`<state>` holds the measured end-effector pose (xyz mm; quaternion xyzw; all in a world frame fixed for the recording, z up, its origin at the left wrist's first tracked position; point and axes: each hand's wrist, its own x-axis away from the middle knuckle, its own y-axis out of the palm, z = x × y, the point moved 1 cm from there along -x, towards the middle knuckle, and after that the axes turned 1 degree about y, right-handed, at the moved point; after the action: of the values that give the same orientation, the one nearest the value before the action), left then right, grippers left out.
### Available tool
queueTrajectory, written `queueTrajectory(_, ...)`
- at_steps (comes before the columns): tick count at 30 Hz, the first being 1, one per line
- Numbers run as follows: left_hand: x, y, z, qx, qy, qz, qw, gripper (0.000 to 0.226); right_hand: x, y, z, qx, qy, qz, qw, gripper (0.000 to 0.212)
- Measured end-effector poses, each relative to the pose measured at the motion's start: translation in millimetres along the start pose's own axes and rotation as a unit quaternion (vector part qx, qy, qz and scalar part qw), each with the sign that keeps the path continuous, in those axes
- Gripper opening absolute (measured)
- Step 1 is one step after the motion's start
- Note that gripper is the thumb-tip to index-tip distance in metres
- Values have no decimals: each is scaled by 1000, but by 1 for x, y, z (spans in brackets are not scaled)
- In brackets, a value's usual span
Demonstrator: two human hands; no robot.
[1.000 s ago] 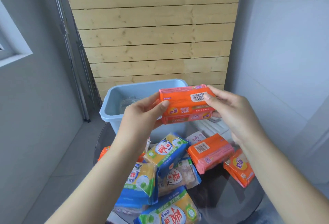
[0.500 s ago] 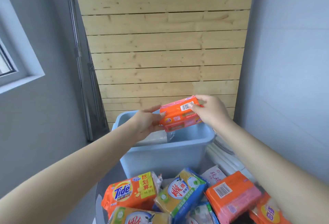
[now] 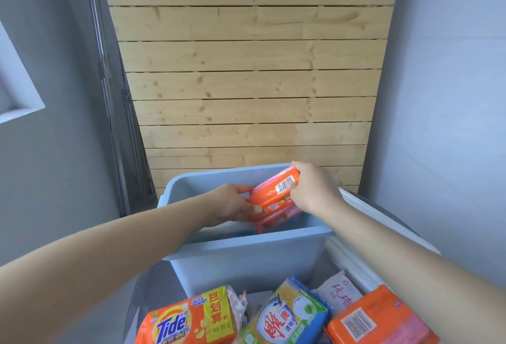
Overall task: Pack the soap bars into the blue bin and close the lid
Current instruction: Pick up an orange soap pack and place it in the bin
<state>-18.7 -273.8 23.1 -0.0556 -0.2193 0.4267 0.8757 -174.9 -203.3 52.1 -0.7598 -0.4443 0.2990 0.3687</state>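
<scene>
An orange soap pack (image 3: 273, 196) with a barcode is tilted inside the mouth of the blue bin (image 3: 246, 259), its lower end below the rim. My left hand (image 3: 232, 204) grips its left end and my right hand (image 3: 312, 187) grips its upper right end. The bin's white lid (image 3: 383, 223) lies to the right of the bin, partly under my right forearm. In front of the bin lie more packs: an orange Tide pack (image 3: 189, 319), a yellow and blue pack (image 3: 287, 316), a white pack (image 3: 339, 291) and another orange pack (image 3: 377, 319).
A wooden slat wall (image 3: 246, 70) stands right behind the bin. Grey walls close in on both sides, with a metal frame (image 3: 115, 124) at the left. The bin and packs rest on a dark round glass table (image 3: 158, 283).
Both hands have lowered the orange soap pack from above the bin's rim into its opening, tilting it down to the left. The view has shifted closer to the bin.
</scene>
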Motion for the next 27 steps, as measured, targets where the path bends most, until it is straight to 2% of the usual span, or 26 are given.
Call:
queueTrajectory(3, -6, 2, 2, -193, 32, 80, 977, 59, -5, 9, 3, 16, 18, -42, 999, 50)
queueTrajectory(7, -11, 8, 2, -275, 46, 115, 954, 44, -14, 15, 3, 20, 10, -130, 991, 21)
queueTrajectory(10, -12, 5, 2, -319, 55, 123, 938, 39, -18, 13, -2, 103, -26, -189, 976, 14)
queueTrajectory(15, -21, 3, -7, -335, 70, 101, 934, 46, -23, 10, -12, 328, -111, -208, 915, 15)
queueTrajectory(19, -28, 2, -4, -377, 76, 44, 922, 61, -33, 8, -16, 425, -178, -202, 864, 37)
queueTrajectory(22, -34, 3, 4, -426, 77, -13, 901, 72, -36, 3, -19, 446, -212, -216, 842, 36)
queueTrajectory(24, -36, 7, 5, -455, 84, -16, 886, 76, -40, 1, -17, 443, -243, -229, 832, 19)
queueTrajectory(27, -40, 11, -2, -489, 117, 5, 864, 70, -43, 3, -9, 415, -282, -249, 828, 21)
